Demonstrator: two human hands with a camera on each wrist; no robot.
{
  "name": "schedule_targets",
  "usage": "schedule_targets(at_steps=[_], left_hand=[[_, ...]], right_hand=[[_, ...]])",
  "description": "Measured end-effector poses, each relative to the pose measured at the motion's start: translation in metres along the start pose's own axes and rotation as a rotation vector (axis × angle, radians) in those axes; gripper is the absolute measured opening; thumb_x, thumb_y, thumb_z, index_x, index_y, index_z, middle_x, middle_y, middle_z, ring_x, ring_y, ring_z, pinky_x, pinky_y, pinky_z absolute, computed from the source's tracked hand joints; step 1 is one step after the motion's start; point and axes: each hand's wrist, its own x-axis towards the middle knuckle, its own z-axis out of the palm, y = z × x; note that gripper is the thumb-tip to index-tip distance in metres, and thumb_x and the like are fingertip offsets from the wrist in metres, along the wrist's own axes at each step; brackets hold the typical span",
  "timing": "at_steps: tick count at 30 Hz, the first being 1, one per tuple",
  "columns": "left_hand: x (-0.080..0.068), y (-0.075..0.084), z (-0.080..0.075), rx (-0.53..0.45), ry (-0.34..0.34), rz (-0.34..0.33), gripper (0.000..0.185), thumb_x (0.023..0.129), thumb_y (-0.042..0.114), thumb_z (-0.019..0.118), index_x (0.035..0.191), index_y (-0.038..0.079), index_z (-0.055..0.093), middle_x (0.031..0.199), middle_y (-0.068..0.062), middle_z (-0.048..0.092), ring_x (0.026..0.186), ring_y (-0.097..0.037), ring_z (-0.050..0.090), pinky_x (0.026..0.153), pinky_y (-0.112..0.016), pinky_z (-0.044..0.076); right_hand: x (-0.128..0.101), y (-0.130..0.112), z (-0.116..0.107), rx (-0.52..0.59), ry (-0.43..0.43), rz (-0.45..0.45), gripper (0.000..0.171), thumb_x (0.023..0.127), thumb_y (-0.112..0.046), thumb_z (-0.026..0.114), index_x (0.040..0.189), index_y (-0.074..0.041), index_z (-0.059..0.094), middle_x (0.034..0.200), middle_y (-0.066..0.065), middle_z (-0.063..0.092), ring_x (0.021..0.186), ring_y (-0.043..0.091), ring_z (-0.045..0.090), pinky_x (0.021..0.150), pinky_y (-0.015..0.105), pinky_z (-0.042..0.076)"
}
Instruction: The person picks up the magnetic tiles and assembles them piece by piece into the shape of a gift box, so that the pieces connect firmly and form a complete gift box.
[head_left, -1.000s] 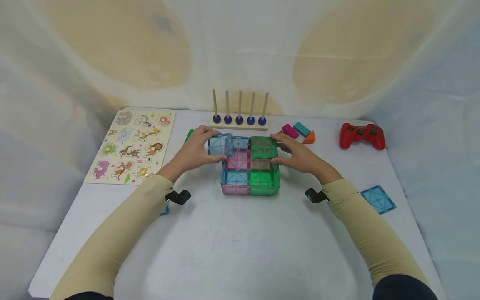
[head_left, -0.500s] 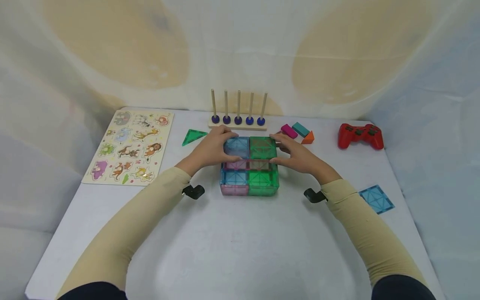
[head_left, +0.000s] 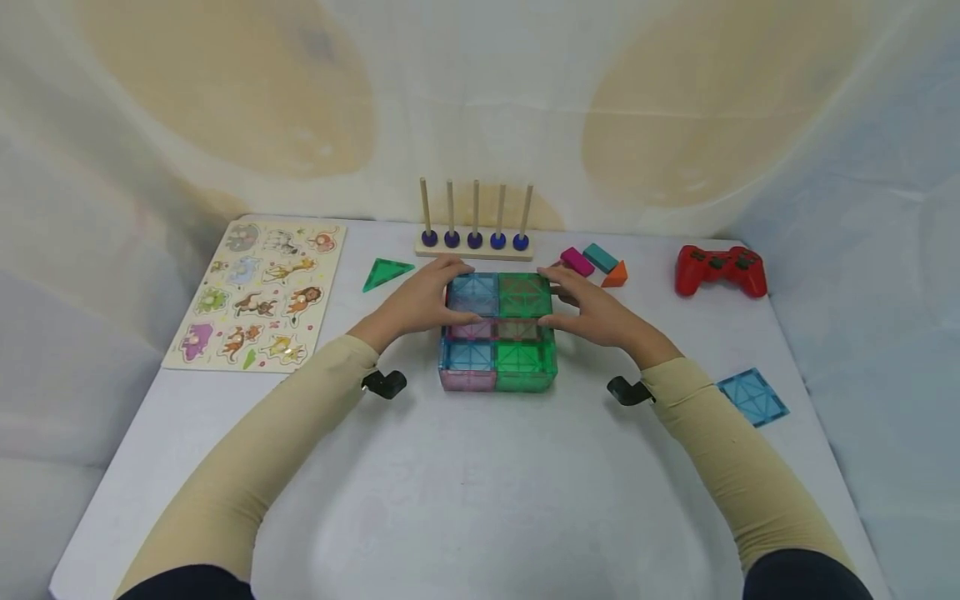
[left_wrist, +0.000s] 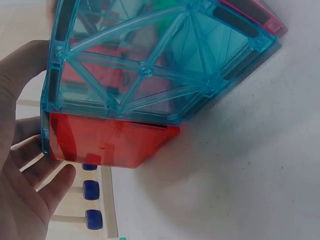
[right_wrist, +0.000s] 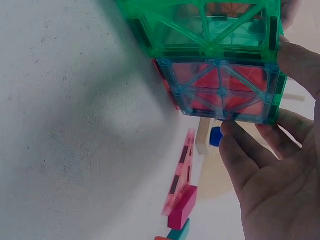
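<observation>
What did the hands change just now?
The left hand moved right, taking the square see-through blue plastic piece from tilted to flat beside the square see-through green plastic piece. The right hand stayed by the green one, and the red plastic game controller stayed put.

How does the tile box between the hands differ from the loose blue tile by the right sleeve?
The tile box stands raised; the loose tile lies flat. The box mixes blue, green and pink; the tile is blue. The left hand and right hand hold the box, not the tile. Both are see-through.
</observation>
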Motion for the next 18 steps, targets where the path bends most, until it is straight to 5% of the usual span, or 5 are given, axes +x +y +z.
schedule_targets(at_steps=[8,18], left_hand=[[0.0,-0.003,0.004,-0.051,-0.001,-0.002,0.091,0.083,0.051,0.081,0.153,0.006,0.043,0.156,-0.011,0.039,0.142,-0.029,0.041,0.116,-0.045,0.037],[-0.016,-0.022,0.008,-0.368,-0.003,-0.075,0.095,0.086,0.043,0.082,0.159,0.01,0.031,0.161,-0.009,0.035,0.146,-0.026,0.037,0.118,-0.04,0.036]], right_hand=[[0.0,0.001,0.0,-0.01,0.01,-0.005,0.086,0.094,-0.039,0.075,0.162,-0.016,0.027,0.164,0.006,0.03,0.141,0.037,0.044,0.114,0.056,0.038],[-0.014,0.004,0.0,-0.027,0.029,0.003,0.083,0.096,-0.04,0.07,0.163,-0.023,0.024,0.165,0.007,0.027,0.141,0.037,0.044,0.111,0.062,0.037]])
